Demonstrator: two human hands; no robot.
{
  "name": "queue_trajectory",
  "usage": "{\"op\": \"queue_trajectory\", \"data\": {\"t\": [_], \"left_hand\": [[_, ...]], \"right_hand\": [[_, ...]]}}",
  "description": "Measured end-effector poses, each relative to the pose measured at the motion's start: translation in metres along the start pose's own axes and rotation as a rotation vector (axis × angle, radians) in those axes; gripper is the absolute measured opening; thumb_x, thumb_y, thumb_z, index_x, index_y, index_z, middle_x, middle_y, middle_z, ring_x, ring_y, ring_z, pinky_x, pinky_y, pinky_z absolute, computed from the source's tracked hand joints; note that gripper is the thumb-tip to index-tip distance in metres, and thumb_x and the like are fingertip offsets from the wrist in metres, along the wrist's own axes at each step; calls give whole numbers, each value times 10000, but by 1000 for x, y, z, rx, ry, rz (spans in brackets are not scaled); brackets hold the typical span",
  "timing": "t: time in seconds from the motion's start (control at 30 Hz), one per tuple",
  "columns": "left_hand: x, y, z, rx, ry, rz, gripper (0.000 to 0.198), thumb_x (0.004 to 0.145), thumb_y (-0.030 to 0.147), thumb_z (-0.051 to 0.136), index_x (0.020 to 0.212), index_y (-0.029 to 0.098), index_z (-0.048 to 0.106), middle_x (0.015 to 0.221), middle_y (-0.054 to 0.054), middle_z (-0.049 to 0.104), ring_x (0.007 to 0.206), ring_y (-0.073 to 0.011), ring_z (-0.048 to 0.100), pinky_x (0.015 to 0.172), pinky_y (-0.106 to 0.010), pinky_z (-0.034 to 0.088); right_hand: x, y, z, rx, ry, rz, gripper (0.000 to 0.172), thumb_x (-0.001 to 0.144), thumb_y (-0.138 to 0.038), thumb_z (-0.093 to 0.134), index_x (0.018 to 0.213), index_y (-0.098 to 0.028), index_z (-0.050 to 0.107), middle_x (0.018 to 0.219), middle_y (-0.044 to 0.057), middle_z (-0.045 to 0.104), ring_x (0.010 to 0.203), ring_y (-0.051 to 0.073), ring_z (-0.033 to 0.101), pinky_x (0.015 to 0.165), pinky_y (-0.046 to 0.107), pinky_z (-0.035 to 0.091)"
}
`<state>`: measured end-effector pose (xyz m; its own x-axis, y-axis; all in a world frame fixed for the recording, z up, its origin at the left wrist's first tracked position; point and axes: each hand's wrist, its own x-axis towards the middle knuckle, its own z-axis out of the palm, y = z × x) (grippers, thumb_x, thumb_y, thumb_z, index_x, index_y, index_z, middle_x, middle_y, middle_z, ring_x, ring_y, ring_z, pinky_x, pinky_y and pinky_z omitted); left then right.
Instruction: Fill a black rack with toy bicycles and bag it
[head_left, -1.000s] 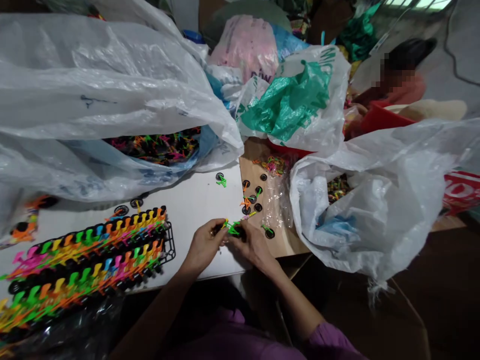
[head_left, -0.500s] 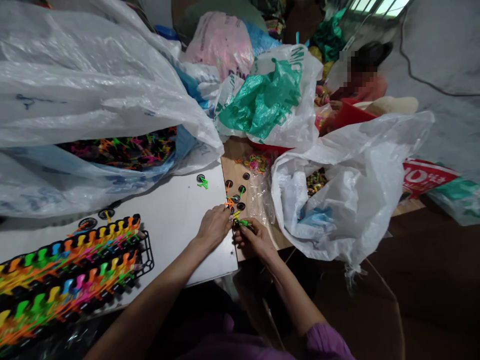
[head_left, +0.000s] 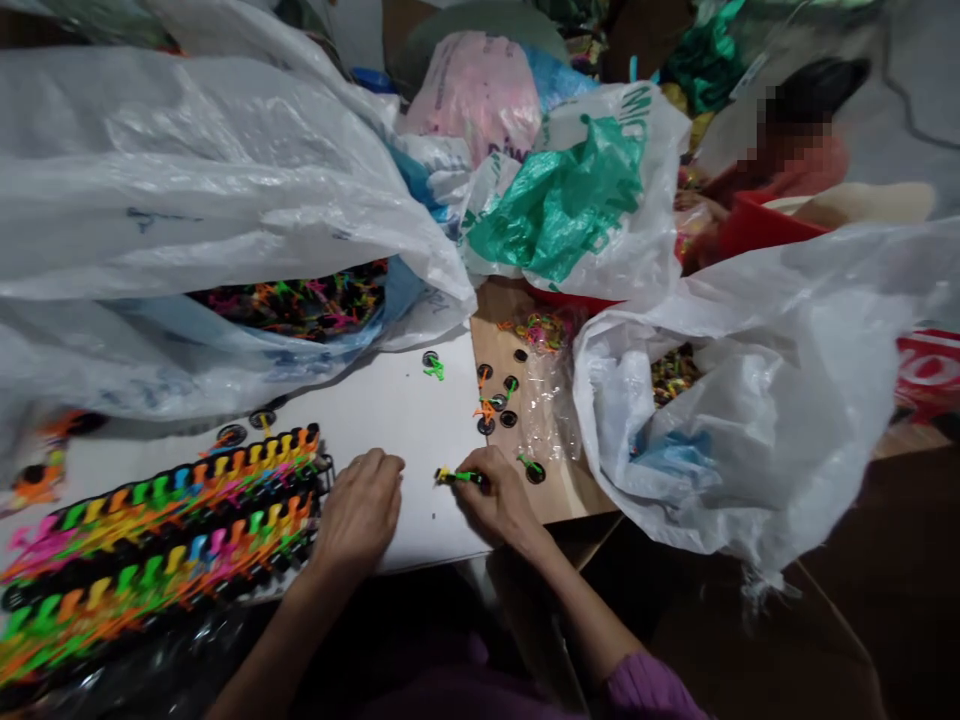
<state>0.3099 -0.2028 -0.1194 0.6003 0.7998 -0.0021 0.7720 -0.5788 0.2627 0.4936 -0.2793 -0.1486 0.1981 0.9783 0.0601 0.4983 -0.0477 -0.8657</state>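
In my right hand (head_left: 501, 490), closed over the white board near its right edge, is a small plastic toy piece (head_left: 463, 477), green with a yellow end and a dark part; its exact kind is too small to tell. My left hand (head_left: 362, 500) rests low over the board, beside the right end of a black rack (head_left: 325, 470). Its fingers are loosely bent and slightly apart, with nothing visible in them. Rows of bright toy pieces (head_left: 199, 545) fill the rack. A green piece on a black wheel (head_left: 432, 364) lies farther back on the board.
Black wheels (head_left: 508, 419) and orange and green pieces lie on the wooden surface (head_left: 574, 495) at right. A large white sack (head_left: 225, 220) of toy parts stands at left, another sack (head_left: 765, 430) at right. A person (head_left: 806, 165) sits behind a red container (head_left: 750, 230).
My hands were together at the board's right edge and are now apart. The left moved left toward the rack; the right came over the board with the toy piece. The view shifted slightly.
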Motion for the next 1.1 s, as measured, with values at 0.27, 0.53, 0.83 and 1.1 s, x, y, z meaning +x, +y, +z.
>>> {"op": "queue_trajectory", "data": {"t": [0.27, 0.53, 0.83, 1.1], "left_hand": [[-2, -5, 23, -614, 66, -117, 183, 808, 301, 483, 895, 196, 605, 907, -41, 603, 848, -168, 568, 777, -297, 443], [-25, -13, 21, -1101, 2, -205, 306, 751, 391, 580, 948, 165, 642, 828, -41, 585, 737, -133, 558, 638, -234, 454], [-36, -21, 22, -1379, -229, -378, 452, 671, 448, 649, 988, 129, 606, 626, -7, 575, 470, -71, 463, 447, -214, 383], [-39, -23, 29, -1504, -209, -473, 350, 628, 391, 695, 851, 136, 608, 664, -37, 637, 533, -99, 540, 455, -208, 398]], "right_hand": [[13, -18, -3, -54, -53, 49, 155, 814, -291, 527, 775, -180, 628, 757, 43, 573, 732, 172, 511, 661, 289, 384], [23, -42, 19, 554, -224, 287, 247, 727, -399, 613, 679, -160, 579, 579, -39, 491, 515, 79, 385, 491, 210, 277], [21, -43, 20, 692, -421, 416, 326, 635, -447, 707, 637, -151, 571, 519, -58, 483, 454, 56, 369, 439, 191, 250], [16, -33, 37, 887, -368, 485, 296, 633, -396, 733, 650, -144, 580, 555, -38, 526, 451, 47, 390, 446, 186, 280]]}}
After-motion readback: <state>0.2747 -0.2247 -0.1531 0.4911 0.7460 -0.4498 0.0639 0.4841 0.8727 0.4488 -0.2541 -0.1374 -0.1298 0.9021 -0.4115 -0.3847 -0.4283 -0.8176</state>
